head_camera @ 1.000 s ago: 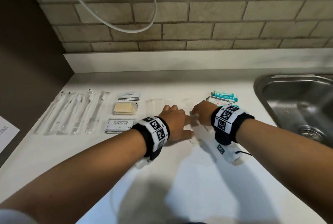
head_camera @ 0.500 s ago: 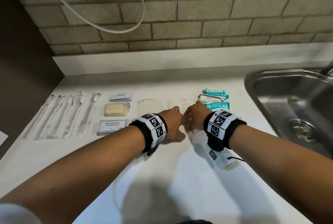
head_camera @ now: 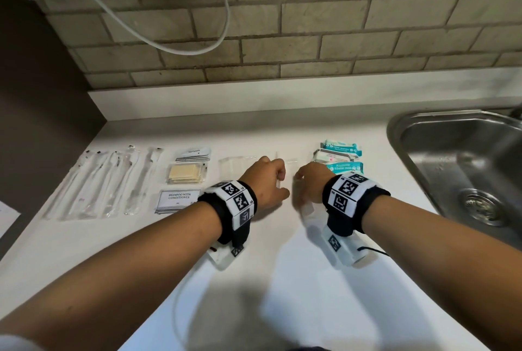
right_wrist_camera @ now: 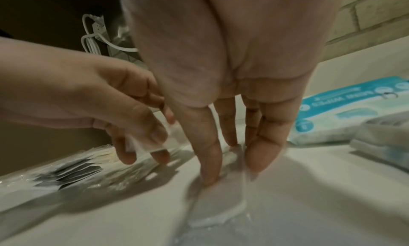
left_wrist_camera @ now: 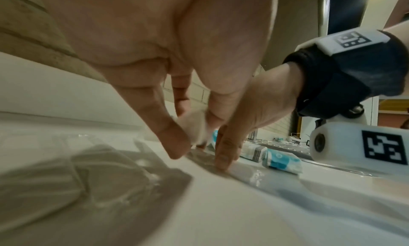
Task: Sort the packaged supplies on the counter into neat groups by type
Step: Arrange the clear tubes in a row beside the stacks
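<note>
Left hand [left_wrist_camera: 177,92] pinches small clear packet [left_wrist_camera: 194,129]; right hand [right_wrist_camera: 232,74], fingers straight, presses second clear packet [right_wrist_camera: 217,204] flat beneath fingertips. Risk: slick film slips, disturbing wipes [right_wrist_camera: 345,113] beside right hand.

Clear packets [head_camera: 238,163] — flat on counter [head_camera: 282,280]

A white counter [head_camera: 282,280] carries clear-wrapped toothbrushes [head_camera: 107,181] near its left edge, then toothpaste sachets [head_camera: 195,154], shampoo sachets [head_camera: 178,198], clear packets [head_camera: 236,165], and teal wipes packs [head_camera: 341,158] beside the sink [head_camera: 463,170].
</note>
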Demonstrator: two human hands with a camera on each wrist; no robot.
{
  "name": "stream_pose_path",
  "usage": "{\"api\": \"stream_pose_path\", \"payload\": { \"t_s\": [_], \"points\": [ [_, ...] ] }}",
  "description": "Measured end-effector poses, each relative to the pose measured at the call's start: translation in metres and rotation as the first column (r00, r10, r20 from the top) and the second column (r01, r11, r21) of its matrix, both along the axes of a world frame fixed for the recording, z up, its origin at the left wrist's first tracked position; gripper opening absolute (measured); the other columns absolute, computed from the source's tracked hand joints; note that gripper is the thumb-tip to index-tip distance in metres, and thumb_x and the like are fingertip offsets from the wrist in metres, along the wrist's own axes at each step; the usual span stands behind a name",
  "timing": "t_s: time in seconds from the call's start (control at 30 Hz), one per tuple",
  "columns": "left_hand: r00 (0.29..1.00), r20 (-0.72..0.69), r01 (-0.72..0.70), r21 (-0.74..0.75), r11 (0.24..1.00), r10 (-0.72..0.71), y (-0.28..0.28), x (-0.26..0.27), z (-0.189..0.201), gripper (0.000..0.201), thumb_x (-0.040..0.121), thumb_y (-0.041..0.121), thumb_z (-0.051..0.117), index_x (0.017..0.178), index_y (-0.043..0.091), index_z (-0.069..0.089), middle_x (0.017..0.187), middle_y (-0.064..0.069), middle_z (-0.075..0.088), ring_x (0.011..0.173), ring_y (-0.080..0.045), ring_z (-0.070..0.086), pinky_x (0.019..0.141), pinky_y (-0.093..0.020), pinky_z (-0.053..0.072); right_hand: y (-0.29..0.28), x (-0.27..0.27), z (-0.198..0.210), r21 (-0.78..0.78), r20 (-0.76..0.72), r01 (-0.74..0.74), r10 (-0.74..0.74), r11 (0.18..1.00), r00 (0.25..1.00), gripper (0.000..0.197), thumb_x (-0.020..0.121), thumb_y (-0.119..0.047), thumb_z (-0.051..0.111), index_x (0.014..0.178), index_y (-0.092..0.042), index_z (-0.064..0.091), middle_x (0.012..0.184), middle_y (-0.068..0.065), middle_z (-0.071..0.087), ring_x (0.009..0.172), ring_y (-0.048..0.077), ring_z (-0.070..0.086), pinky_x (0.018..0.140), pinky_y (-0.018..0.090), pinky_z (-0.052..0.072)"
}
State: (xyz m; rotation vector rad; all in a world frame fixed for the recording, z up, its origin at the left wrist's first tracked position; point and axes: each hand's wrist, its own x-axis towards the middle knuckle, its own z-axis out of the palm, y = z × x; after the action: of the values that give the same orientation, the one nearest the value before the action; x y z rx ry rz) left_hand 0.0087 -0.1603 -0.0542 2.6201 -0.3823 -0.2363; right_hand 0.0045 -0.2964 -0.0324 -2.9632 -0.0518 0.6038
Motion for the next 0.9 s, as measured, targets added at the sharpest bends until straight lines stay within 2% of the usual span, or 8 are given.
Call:
{"api": "stream_pose_path", "payload": {
  "t_s": [0.1, 0.23, 0.3, 0.37, 0.43, 0.57, 0.8, 0.9],
  "points": [
    [0.998, 0.005, -0.056, -0.009, 0.998, 0.056, -0.004, 0.002, -0.003, 0.029, 0.086, 0.019, 0.059, 0.114, 0.019, 0.064, 0.114, -0.007, 0.060, 0.105, -0.026, 0.059, 0.087, -0.026, 0.043, 0.001, 0.001, 0.000, 0.022, -0.029, 0.003, -0.002, 1.000, 1.000, 0.053, 0.081, -0.023, 0.071, 0.129, -0.007, 0.055, 0.131, 0.015, 0.054, 0.120, 0.029, 0.053, 0.101, 0.036, 0.047],
    [0.992, -0.065, -0.095, 0.117, 0.989, 0.103, -0.008, 0.006, -0.006, 0.023, 0.088, 0.022, 0.055, 0.095, 0.014, 0.075, 0.099, -0.005, 0.073, 0.095, -0.026, 0.067, 0.084, -0.033, 0.054, 0.001, 0.001, -0.004, -0.013, -0.029, -0.013, 0.013, 1.000, 0.999, 0.043, 0.088, -0.027, 0.062, 0.126, -0.007, 0.059, 0.125, 0.013, 0.056, 0.123, 0.027, 0.047, 0.104, 0.037, 0.043],
    [0.994, -0.079, -0.059, 0.157, 0.986, 0.072, -0.009, 0.007, -0.008, 0.024, 0.091, 0.026, 0.055, 0.094, 0.015, 0.075, 0.097, -0.005, 0.074, 0.094, -0.026, 0.067, 0.084, -0.035, 0.054, 0.001, 0.001, -0.007, -0.025, -0.049, -0.045, 0.044, 0.999, 0.998, 0.038, 0.090, -0.031, 0.059, 0.121, -0.011, 0.064, 0.121, 0.012, 0.059, 0.125, 0.027, 0.044, 0.104, 0.036, 0.042],
    [0.996, -0.083, -0.027, 0.145, 0.989, 0.039, -0.008, 0.009, -0.008, 0.024, 0.093, 0.027, 0.055, 0.102, 0.016, 0.074, 0.106, -0.005, 0.073, 0.101, -0.025, 0.065, 0.090, -0.034, 0.052, 0.001, -0.001, -0.009, -0.056, -0.083, -0.061, 0.056, 0.997, 0.995, 0.040, 0.083, -0.036, 0.065, 0.118, -0.015, 0.066, 0.121, 0.012, 0.056, 0.123, 0.026, 0.045, 0.103, 0.037, 0.044],
    [0.994, -0.102, -0.017, 0.112, 0.994, 0.029, -0.006, 0.010, -0.008, 0.027, 0.095, 0.022, 0.054, 0.117, 0.018, 0.068, 0.120, -0.004, 0.067, 0.112, -0.022, 0.061, 0.096, -0.030, 0.048, 0.003, -0.002, -0.010, -0.068, -0.086, -0.040, 0.034, 0.997, 0.996, 0.047, 0.080, -0.031, 0.069, 0.122, -0.013, 0.061, 0.128, 0.015, 0.044, 0.117, 0.029, 0.052, 0.100, 0.039, 0.048],
    [0.993, -0.104, -0.047, 0.105, 0.993, 0.058, -0.003, 0.009, -0.013, 0.036, 0.094, 0.018, 0.053, 0.129, 0.024, 0.053, 0.117, -0.004, 0.065, 0.102, -0.023, 0.063, 0.083, -0.029, 0.048, 0.007, -0.003, -0.015, -0.087, -0.031, -0.012, 0.009, 0.996, 0.999, 0.042, 0.087, -0.023, 0.061, 0.126, -0.009, 0.053, 0.130, 0.015, 0.042, 0.117, 0.033, 0.053, 0.100, 0.041, 0.047],
    [0.997, -0.074, -0.001, 0.247, 0.969, 0.019, 0.000, 0.005, -0.011, 0.030, 0.091, 0.029, 0.060, 0.118, 0.018, 0.065, 0.125, -0.005, 0.063, 0.117, -0.025, 0.058, 0.096, -0.031, 0.047, 0.013, -0.010, -0.010, -0.078, -0.043, -0.024, 0.021, 0.997, 0.999, 0.040, 0.091, -0.024, 0.053, 0.129, -0.012, 0.054, 0.130, 0.013, 0.049, 0.121, 0.033, 0.051, 0.102, 0.042, 0.045],
    [0.999, -0.043, 0.037, 0.296, 0.955, -0.026, 0.002, -0.001, -0.009, 0.021, 0.092, 0.033, 0.055, 0.092, 0.014, 0.064, 0.112, -0.008, 0.059, 0.114, -0.030, 0.054, 0.088, -0.035, 0.047, 0.012, -0.017, -0.005, -0.075, -0.028, -0.041, 0.039, 0.996, 0.999, 0.043, 0.090, -0.021, 0.053, 0.132, -0.011, 0.050, 0.132, 0.013, 0.046, 0.127, 0.033, 0.044, 0.105, 0.043, 0.041]
  ]
}}
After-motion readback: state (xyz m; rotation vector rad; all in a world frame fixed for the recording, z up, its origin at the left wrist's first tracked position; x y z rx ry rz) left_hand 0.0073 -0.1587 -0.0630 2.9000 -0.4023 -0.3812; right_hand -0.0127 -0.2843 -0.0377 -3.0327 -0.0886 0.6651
